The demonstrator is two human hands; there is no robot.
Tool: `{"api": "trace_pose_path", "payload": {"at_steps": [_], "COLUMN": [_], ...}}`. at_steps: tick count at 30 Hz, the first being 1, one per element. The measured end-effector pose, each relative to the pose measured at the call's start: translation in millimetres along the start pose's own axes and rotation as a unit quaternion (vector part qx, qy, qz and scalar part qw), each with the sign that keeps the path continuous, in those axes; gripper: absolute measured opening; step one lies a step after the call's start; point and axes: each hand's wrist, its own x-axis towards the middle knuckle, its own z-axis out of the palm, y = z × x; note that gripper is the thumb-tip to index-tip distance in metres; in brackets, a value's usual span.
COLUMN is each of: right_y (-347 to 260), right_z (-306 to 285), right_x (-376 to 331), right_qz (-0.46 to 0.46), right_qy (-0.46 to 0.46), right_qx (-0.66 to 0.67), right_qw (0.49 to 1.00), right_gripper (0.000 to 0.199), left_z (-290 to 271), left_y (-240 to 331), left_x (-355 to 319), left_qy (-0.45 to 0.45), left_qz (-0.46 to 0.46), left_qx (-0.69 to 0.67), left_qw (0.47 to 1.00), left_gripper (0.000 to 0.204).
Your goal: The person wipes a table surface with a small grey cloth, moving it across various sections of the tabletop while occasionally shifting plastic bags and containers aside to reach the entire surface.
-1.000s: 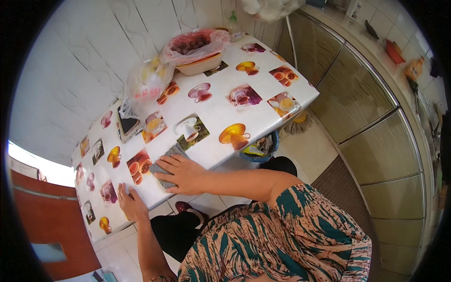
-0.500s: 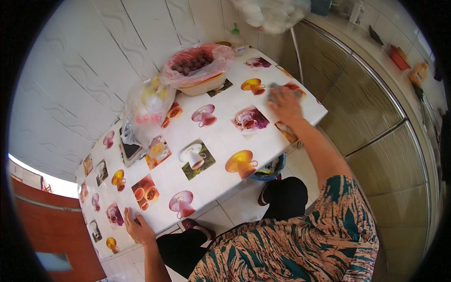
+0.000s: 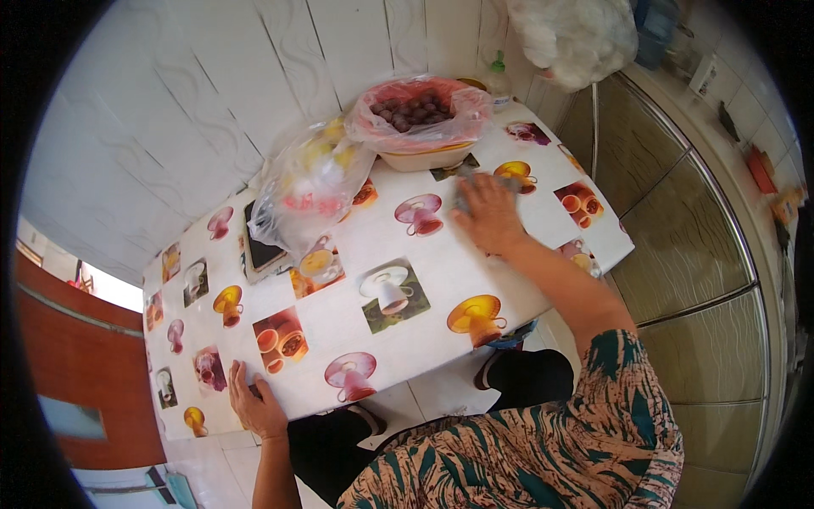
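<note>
A printed tablecloth (image 3: 373, 339), white with pictures of cups and saucers, covers the table in front of me. On it, toward the far right side, my right hand (image 3: 493, 216) presses down on a grey cloth (image 3: 463, 197). The cloth mostly hides under my palm and fingers. My left hand (image 3: 258, 405) rests at the near left edge of the table, fingers stretched over the tablecloth. A small dark patch shows by its thumb; I cannot tell what it is. Just beyond my right hand stands a pale basin (image 3: 428, 159) lined with a pink plastic bag, holding dark grapes (image 3: 414, 112).
Left of the basin lies a clear plastic bag (image 3: 309, 182) with yellowish contents, beside a dark-screened tablet-like object (image 3: 261, 246). A green-topped bottle (image 3: 498, 81) stands behind. White tiled wall (image 3: 212, 110) borders the far side; cabinets (image 3: 678, 229) curve along the right.
My right hand has slid left across the table with the grey cloth, toward the basin. My left hand stays at the near edge. The view has shifted, so the table appears farther right.
</note>
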Motion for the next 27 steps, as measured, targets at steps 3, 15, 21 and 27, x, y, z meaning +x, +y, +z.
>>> {"api": "trace_pose_path", "payload": {"at_steps": [3, 15, 21, 27], "right_y": [-63, -116, -142, -155], "right_z": [1, 4, 17, 13], "right_x": [6, -12, 47, 59], "right_qz": [-0.081, -0.132, -0.011, 0.02], "right_qy": [-0.015, 0.01, 0.015, -0.023], "right_qx": [0.05, 0.041, 0.037, 0.031], "right_qw": [0.995, 0.99, 0.999, 0.999], "right_gripper": [0.071, 0.072, 0.069, 0.073], "left_z": [1, -1, -4, -5], "left_y": [2, 7, 5, 8], "left_x": [2, 3, 2, 3], "left_qy": [-0.006, -0.015, -0.017, -0.009], "left_qz": [0.001, -0.023, -0.017, -0.021], "left_qx": [0.003, 0.011, 0.031, 0.029], "left_qw": [1.0, 1.0, 0.999, 0.999], "left_gripper": [0.033, 0.035, 0.036, 0.036]}}
